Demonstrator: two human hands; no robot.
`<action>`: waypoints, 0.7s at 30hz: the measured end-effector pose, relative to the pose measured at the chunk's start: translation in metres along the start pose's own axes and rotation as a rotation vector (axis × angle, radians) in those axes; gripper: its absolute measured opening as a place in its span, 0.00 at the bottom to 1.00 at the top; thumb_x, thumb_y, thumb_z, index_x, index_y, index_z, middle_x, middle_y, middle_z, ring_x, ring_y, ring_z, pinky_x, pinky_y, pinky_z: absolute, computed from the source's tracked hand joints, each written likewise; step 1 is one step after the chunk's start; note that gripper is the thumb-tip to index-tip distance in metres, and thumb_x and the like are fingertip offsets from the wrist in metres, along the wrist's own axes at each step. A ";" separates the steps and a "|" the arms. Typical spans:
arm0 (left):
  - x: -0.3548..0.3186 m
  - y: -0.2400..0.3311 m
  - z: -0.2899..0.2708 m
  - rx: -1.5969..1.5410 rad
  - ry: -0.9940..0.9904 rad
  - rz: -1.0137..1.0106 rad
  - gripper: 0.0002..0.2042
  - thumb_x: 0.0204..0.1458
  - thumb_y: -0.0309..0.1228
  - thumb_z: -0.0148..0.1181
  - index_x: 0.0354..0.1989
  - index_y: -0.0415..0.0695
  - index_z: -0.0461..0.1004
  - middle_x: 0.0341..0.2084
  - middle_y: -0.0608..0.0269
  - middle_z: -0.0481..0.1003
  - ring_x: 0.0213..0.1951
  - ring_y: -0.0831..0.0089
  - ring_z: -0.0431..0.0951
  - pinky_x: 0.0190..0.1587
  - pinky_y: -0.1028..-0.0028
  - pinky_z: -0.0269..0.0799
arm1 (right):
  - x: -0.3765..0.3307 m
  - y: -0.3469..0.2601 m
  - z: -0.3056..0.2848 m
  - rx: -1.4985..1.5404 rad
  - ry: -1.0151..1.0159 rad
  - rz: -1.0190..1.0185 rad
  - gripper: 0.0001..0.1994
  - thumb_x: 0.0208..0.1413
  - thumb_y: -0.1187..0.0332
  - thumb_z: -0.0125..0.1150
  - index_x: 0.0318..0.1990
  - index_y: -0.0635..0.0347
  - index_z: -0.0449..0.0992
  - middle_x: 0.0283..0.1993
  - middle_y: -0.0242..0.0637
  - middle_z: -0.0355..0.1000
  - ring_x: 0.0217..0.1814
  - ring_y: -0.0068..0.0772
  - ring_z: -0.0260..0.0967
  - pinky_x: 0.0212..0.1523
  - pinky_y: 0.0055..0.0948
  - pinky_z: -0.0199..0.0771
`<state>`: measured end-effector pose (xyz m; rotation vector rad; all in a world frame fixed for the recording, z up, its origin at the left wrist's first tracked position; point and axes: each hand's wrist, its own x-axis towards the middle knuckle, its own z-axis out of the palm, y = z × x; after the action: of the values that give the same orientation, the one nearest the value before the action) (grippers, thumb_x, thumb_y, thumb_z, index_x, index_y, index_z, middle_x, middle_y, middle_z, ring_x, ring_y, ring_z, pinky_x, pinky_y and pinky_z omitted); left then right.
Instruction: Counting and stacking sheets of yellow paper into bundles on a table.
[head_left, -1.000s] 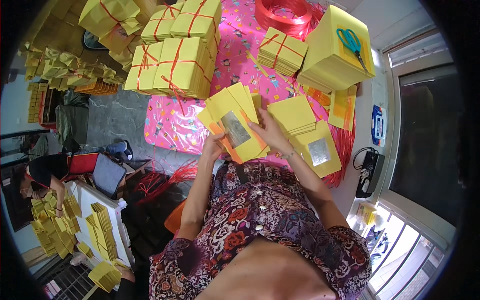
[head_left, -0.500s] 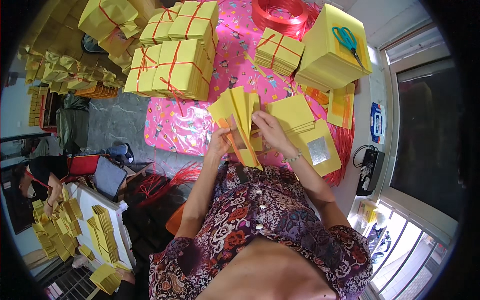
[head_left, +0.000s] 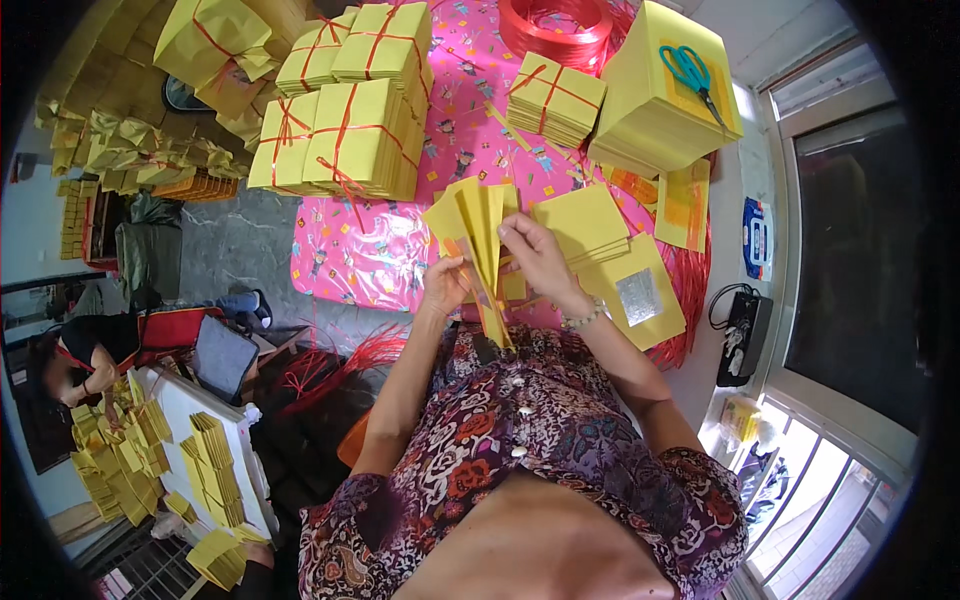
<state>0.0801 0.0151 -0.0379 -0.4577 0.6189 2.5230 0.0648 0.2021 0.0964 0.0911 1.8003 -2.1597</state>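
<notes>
In front of my torso my left hand (head_left: pixel 446 284) is closed on a bunch of folded yellow paper sheets (head_left: pixel 472 222), fanned at the top, with an orange strip along the near side. Across from it, my right hand (head_left: pixel 540 258) pinches the right edge of the same bunch; a beaded bracelet circles that wrist. To the right lie loose yellow sheets (head_left: pixel 580 222) and a yellow sheet with a silver square (head_left: pixel 662 318). My fingers hide part of the folds.
Red-tied yellow paper bundles (head_left: pixel 365 138) stand at the back left of the pink tablecloth (head_left: pixel 340 262). Behind are a red twine coil (head_left: pixel 556 42) and a tall paper stack (head_left: pixel 640 110) bearing teal-handled scissors (head_left: pixel 688 72). A co-worker (head_left: pixel 92 350) handles yellow paper at a white table (head_left: pixel 215 385).
The lower end of the yellow bunch has swung slightly left and the folds have drawn closer together. Both hands keep their hold. The co-worker's arm has shifted.
</notes>
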 end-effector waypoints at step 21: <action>-0.014 0.033 0.021 0.974 0.193 0.418 0.12 0.47 0.21 0.65 0.41 0.40 0.75 0.33 0.63 0.78 0.35 0.77 0.76 0.43 0.75 0.71 | 0.003 0.091 -0.015 -0.278 0.182 -0.278 0.13 0.51 0.69 0.61 0.42 0.66 0.71 0.37 0.42 0.74 0.42 0.38 0.73 0.45 0.33 0.70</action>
<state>0.0698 -0.0051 -0.0027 -0.2036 2.0289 2.1561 0.0861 0.2029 0.0067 -0.0317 2.3214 -2.1091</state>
